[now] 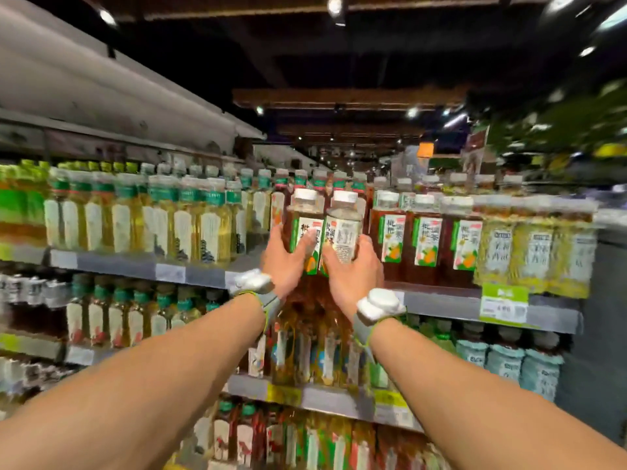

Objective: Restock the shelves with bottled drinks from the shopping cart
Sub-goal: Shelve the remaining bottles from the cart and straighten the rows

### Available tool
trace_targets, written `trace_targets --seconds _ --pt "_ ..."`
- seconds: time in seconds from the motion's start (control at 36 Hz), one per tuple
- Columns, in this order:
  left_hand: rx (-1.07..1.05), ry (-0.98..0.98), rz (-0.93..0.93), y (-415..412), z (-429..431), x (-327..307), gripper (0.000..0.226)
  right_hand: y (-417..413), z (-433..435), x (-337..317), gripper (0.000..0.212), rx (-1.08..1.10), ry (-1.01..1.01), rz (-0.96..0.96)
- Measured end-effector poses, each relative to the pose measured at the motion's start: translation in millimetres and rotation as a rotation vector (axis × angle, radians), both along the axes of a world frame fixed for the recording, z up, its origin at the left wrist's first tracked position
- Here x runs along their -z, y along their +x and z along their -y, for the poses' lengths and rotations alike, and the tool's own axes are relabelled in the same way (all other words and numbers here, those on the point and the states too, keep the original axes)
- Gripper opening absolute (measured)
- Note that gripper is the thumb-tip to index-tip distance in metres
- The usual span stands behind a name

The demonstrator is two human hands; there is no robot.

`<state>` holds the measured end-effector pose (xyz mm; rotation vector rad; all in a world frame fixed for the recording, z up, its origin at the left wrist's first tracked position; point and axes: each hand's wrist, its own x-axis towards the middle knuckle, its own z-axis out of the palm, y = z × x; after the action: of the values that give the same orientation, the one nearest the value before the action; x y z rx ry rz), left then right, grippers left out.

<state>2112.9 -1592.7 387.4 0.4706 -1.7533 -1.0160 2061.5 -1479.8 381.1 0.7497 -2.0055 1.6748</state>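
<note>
Left hand [288, 262] grips one brown tea bottle [303, 228], right hand [353, 271] grips a paler one [342, 230], both raised side by side toward the shelf [142, 266] gap just ahead, probably to slot in together.

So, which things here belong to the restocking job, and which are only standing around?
In the job: left bottle in the left hand; right bottle in the right hand; shelf ahead.
Only around: yellow bottles at left; green price tag; ceiling lamp.
</note>
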Motion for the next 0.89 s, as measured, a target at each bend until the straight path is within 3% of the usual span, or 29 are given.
trace_targets --seconds 0.19,0.47,0.58,0.89 --pt "0.021 -0.052 -0.074 -26 40 -50 0.062 -22 35 -50 0.054 -0.015 -0.025 -0.102" --pt "0.057 -0.062 -0.069 -60 67 -37 0.041 -62 63 -42 0.065 -0.006 0.073 -0.066" --pt "-0.001 -0.042 -0.003 -74 74 -18 0.030 -78 72 -30 0.063 -0.046 0.123 -0.006" --pt "-0.060 -0.052 0.137 -76 90 -7 0.048 -89 72 -22 0.052 -0.111 0.215 0.109"
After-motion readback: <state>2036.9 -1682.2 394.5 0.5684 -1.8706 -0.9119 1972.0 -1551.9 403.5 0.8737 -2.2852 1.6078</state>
